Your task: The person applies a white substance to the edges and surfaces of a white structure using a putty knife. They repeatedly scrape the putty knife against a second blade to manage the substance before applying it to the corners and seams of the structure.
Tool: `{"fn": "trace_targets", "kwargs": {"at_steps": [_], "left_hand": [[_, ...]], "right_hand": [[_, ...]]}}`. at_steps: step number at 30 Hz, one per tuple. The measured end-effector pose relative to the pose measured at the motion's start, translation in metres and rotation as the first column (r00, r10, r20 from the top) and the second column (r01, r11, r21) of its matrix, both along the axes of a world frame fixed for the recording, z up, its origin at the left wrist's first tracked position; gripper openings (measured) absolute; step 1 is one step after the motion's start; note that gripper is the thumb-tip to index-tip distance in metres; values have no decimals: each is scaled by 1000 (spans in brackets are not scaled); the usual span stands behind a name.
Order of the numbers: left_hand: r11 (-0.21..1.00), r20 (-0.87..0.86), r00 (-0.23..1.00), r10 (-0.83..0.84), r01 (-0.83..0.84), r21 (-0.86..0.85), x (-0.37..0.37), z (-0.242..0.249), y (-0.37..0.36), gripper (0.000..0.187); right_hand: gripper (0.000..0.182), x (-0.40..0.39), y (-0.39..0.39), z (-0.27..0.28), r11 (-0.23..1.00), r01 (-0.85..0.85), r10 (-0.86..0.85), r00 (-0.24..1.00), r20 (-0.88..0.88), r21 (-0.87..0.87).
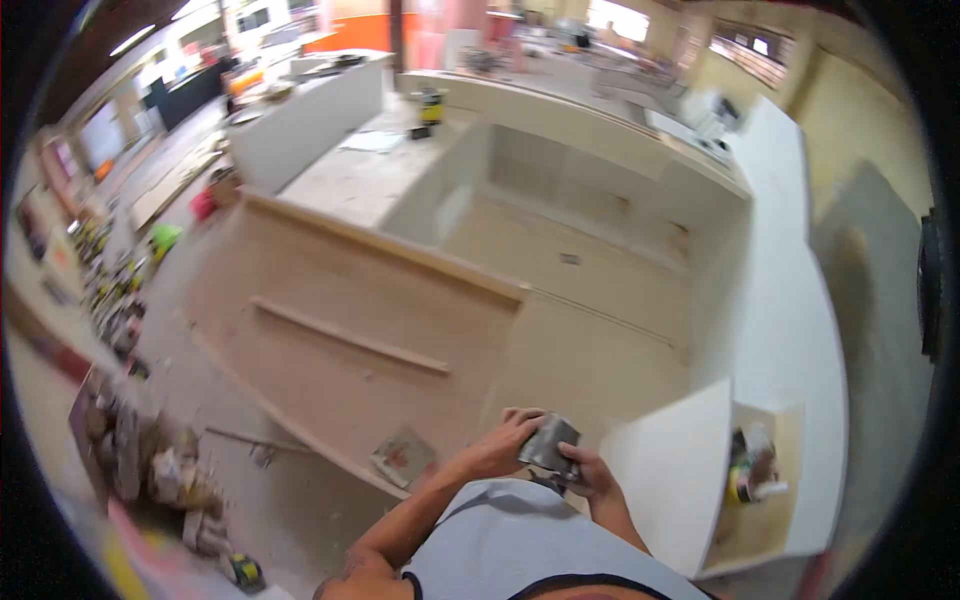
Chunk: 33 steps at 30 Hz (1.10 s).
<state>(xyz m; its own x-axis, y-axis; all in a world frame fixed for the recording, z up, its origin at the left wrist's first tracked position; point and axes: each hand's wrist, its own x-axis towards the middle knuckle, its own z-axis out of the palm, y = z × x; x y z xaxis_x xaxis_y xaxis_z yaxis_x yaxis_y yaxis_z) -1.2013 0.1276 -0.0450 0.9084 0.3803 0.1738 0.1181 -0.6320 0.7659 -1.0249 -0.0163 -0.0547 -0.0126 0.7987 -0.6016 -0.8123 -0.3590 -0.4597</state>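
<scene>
Just in front of my body, a small grey, flat-faced piece (549, 442) is held between both hands; its kind I cannot make out. My left hand (505, 440) is closed on its left edge. At the right side, my right hand (592, 472) grips the same piece, its thumb over the face. Below the hands, a dark object near my waist is partly hidden. To the left, a smeared square plate (404, 457) lies on the brownish panel (350, 270).
A wooden strip (350, 337) lies on the panel. Ahead is a recessed box-like well (590, 235) with pale walls. An open compartment (775, 520) at right holds bottles. Clutter (165, 470) fills the lower left. A yellow-and-black can (430, 106) stands farther back.
</scene>
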Motion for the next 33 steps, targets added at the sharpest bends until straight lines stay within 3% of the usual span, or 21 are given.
{"fn": "trace_targets", "kwargs": {"at_steps": [1,2,4,5,6,7,8,10,11,14,18,20,21,22,24,26,28,29,30,32,33], "left_hand": [[997,77,997,-6,12,-76,-7,4,1,80],[989,164,986,-17,42,-144,-17,10,4,86],[976,139,989,38,-7,-218,-37,24,9,97],[815,243,961,130,36,-578,-41,18,9,98],[528,305,919,249,135,-839,-42,10,7,100],[466,338,816,469,97,-880,-35,5,7,83],[461,335,812,477,92,-883,-40,-1,6,83],[-73,98,946,309,127,-989,-51,-9,5,61],[-185,144,941,307,207,-961,-48,-15,3,45],[-316,140,920,365,263,-912,-47,-24,-8,45],[-224,92,920,380,188,-956,-48,-36,-14,45],[-126,41,875,482,115,-985,-58,-6,-15,37],[-123,42,874,484,116,-986,-63,1,-11,37],[-182,32,851,524,148,-972,-69,7,-9,35],[-250,13,824,566,187,-950,-70,10,-4,32],[-162,51,834,549,166,-973,-63,3,5,31],[-178,36,820,571,167,-970,-53,1,6,31],[-153,7,787,617,128,-980,-45,-7,7,31],[-131,-19,749,662,91,-987,-37,-14,9,31],[-112,-85,718,691,-10,-994,-29,-10,7,29],[-129,-15,730,683,100,-987,-28,-12,6,31]], "right_hand": [[36,-4,6,8,998,-13,16,998,-60,65],[38,-10,14,11,994,-15,14,1000,12,108],[40,-18,26,20,994,-36,35,999,12,101],[40,-26,31,31,993,-58,57,998,8,104],[40,-36,37,43,988,-56,48,997,54,146],[41,-42,43,52,981,-52,34,994,101,185],[41,-44,48,56,982,-60,42,994,100,180],[46,-46,54,60,934,-292,233,936,265,208],[48,-41,54,52,927,-346,281,895,346,142],[49,-19,55,28,887,-459,389,801,456,49],[46,29,55,-9,836,-548,490,768,411,26],[42,41,63,-4,956,-285,230,872,433,66],[36,42,67,0,990,-113,141,749,647,-85],[36,42,68,4,990,-116,144,751,645,-86],[30,45,63,15,988,105,-149,858,492,116],[31,19,63,55,965,28,-158,857,490,261],[29,13,63,67,959,-269,113,664,739,94],[28,-1,68,67,966,-236,42,555,831,109],[35,-1,71,64,941,-315,181,163,970,-123],[33,-18,77,73,899,-346,114,-410,905,-270],[33,-23,75,69,899,-344,118,-409,905,-273]]}}
